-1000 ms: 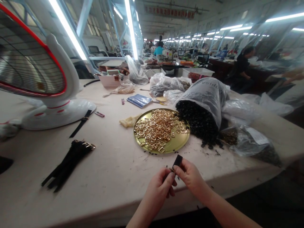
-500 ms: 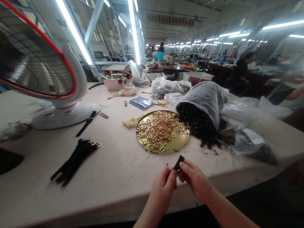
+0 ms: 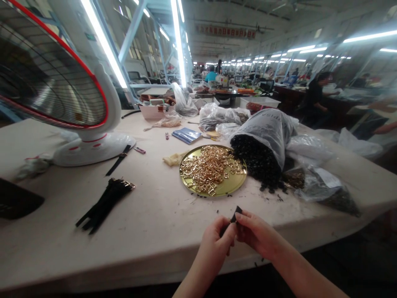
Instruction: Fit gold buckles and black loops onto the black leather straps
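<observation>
Our left hand (image 3: 217, 240) and right hand (image 3: 257, 234) both pinch the black strip (image 3: 237, 212) between fingers, nearer us than the gold tray (image 3: 228, 187). Its upper end shows narrower than half a second ago, so we seem to be turning it mid-work.

Bright metal glints on the buckles (image 3: 208, 169), the tray (image 3: 228, 188) shines smooth, the held strap (image 3: 237, 211) looks matt, the sack (image 3: 273, 134) is crinkled, translucent plastic, and the fan base (image 3: 96, 152) gleams, glossy plastic!
</observation>
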Action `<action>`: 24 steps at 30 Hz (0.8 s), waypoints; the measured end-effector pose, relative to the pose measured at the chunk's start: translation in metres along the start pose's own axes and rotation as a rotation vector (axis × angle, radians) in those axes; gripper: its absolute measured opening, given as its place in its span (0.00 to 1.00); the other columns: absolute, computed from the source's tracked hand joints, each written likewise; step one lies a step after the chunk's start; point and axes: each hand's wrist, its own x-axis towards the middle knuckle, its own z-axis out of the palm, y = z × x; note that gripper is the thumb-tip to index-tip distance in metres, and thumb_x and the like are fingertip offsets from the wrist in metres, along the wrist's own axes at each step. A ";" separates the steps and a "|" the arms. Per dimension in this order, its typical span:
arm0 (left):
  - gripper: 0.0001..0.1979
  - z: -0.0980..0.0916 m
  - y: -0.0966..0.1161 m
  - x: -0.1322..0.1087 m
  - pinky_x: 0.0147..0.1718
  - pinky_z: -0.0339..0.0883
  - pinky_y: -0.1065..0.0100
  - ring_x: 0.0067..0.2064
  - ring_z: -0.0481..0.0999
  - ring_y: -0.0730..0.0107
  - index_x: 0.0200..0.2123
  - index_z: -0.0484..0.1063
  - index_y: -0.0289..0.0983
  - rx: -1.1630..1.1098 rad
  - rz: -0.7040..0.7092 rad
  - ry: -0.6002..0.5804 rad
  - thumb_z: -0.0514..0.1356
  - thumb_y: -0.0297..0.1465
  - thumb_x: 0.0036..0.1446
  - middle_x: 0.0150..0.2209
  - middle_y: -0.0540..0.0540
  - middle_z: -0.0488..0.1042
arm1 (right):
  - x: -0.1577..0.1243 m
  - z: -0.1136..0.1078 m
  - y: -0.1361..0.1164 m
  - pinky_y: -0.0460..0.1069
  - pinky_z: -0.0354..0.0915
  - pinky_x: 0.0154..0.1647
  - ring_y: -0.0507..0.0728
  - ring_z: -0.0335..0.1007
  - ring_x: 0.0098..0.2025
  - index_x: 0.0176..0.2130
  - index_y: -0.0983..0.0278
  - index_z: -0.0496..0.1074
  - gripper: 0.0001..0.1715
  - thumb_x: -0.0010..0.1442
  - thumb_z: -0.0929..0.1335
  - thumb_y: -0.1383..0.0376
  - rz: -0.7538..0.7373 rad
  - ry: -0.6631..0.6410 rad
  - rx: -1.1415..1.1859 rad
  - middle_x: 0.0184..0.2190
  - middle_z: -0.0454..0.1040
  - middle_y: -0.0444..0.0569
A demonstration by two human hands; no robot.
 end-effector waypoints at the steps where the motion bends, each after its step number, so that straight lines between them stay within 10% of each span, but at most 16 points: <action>1: 0.12 0.001 0.000 0.000 0.15 0.52 0.78 0.17 0.58 0.81 0.24 0.60 0.37 -0.004 -0.002 0.015 0.54 0.38 0.54 0.16 0.57 0.60 | 0.000 -0.001 0.001 0.44 0.57 0.24 0.47 0.61 0.22 0.29 0.66 0.66 0.08 0.53 0.68 0.63 0.018 0.001 0.043 0.20 0.66 0.41; 7: 0.12 0.007 -0.002 -0.002 0.16 0.53 0.78 0.17 0.59 0.81 0.23 0.59 0.37 -0.016 0.032 0.082 0.53 0.36 0.54 0.16 0.57 0.59 | -0.001 0.000 0.005 0.46 0.58 0.26 0.49 0.61 0.24 0.31 0.65 0.64 0.10 0.53 0.67 0.61 -0.050 0.035 -0.066 0.23 0.65 0.42; 15: 0.12 0.011 -0.004 0.006 0.15 0.53 0.78 0.16 0.59 0.82 0.25 0.60 0.37 -0.045 0.009 0.081 0.53 0.38 0.54 0.18 0.56 0.61 | -0.002 0.001 -0.002 0.49 0.51 0.31 0.53 0.56 0.29 0.22 0.63 0.61 0.11 0.54 0.64 0.64 -0.778 0.366 -1.232 0.23 0.61 0.44; 24: 0.12 -0.004 0.001 0.018 0.16 0.53 0.78 0.17 0.59 0.82 0.25 0.61 0.36 -0.062 -0.044 0.042 0.54 0.38 0.53 0.18 0.56 0.61 | 0.022 0.001 -0.011 0.45 0.51 0.22 0.48 0.51 0.21 0.28 0.64 0.61 0.12 0.55 0.63 0.58 -0.148 0.078 -0.498 0.20 0.57 0.39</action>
